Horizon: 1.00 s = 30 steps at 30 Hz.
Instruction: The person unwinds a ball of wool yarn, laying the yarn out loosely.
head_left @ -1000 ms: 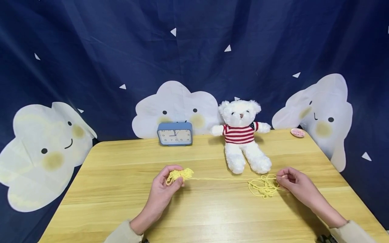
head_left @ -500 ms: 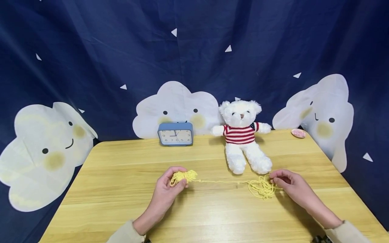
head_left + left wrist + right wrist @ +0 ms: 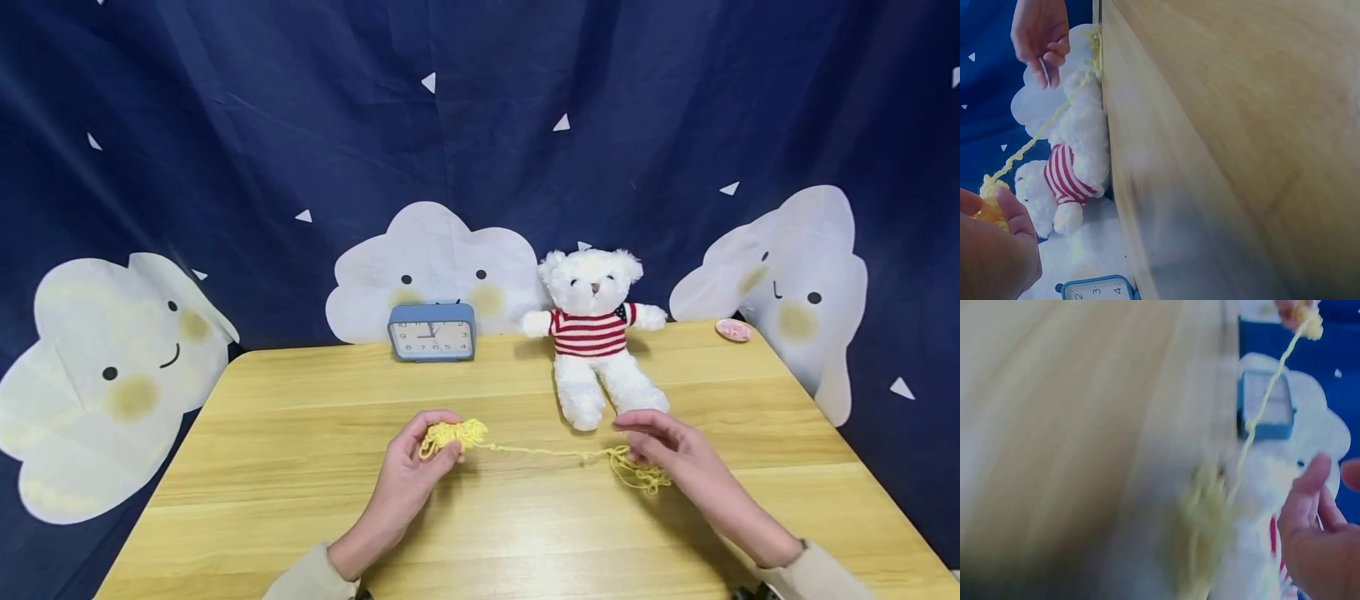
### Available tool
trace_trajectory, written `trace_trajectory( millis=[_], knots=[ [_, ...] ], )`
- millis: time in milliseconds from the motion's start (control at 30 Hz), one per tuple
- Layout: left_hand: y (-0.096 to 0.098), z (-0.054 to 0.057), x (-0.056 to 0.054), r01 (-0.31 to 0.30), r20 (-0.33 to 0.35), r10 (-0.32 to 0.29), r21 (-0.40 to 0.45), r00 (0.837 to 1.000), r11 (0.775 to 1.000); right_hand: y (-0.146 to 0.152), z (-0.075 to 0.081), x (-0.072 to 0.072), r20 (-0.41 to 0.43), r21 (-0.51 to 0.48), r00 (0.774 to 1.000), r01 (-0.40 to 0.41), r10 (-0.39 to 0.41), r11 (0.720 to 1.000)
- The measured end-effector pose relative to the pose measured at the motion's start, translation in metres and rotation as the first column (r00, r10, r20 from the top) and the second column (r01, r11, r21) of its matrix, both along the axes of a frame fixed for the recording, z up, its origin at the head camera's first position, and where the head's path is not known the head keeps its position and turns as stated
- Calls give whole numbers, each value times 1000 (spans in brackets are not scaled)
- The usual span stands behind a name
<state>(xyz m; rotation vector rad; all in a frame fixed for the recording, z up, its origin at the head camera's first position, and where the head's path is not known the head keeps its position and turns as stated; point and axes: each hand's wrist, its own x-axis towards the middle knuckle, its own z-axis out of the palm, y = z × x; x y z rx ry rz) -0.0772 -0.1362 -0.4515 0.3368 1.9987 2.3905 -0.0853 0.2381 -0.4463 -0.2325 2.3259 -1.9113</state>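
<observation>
My left hand (image 3: pixel 408 471) grips a small bundle of yellow yarn (image 3: pixel 459 432) between thumb and fingers, above the table's middle. From the bundle a twisted yarn strand (image 3: pixel 536 452) runs right to a loose tangle of yellow yarn (image 3: pixel 643 479). Over that tangle is my right hand (image 3: pixel 693 467), hiding part of it in the head view. In the left wrist view the right hand (image 3: pixel 1041 37) has loosely bent fingers with nothing between them. The right wrist view has the tangle (image 3: pixel 1200 531) blurred below the hand, with thumb and fingers apart.
A white teddy bear (image 3: pixel 591 333) in a striped shirt sits just behind the right hand. A blue alarm clock (image 3: pixel 431 333) stands at the back of the wooden table (image 3: pixel 300 467). Near the back right corner lies a pink oval item (image 3: pixel 732 330). Behind hangs a dark blue curtain (image 3: pixel 495 150).
My right hand has let go of the yarn at the tangle's right side and moved left over it. The left hand, with the bundle, has shifted slightly right; the strand sags a little.
</observation>
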Motion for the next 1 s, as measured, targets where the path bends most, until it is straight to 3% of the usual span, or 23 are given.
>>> trace_trajectory(
  millis=[133,367,767,1000],
  knots=[
    [0,1,0,1,5,-1,4,1000,1000,-28,5,-3,24,-96,985,-165,168,982],
    [1,2,1,-2,16,2,-1,1000,1000,-71,4,-11,42,-186,952,-291,303,939],
    [3,3,-1,5,-13,-5,-28,1000,1000,-113,5,-11,104,-230,922,-343,373,911],
    [4,2,-1,18,-20,-18,-15,1000,1000,-119,8,-10,107,-235,928,-325,356,916]
  ],
)
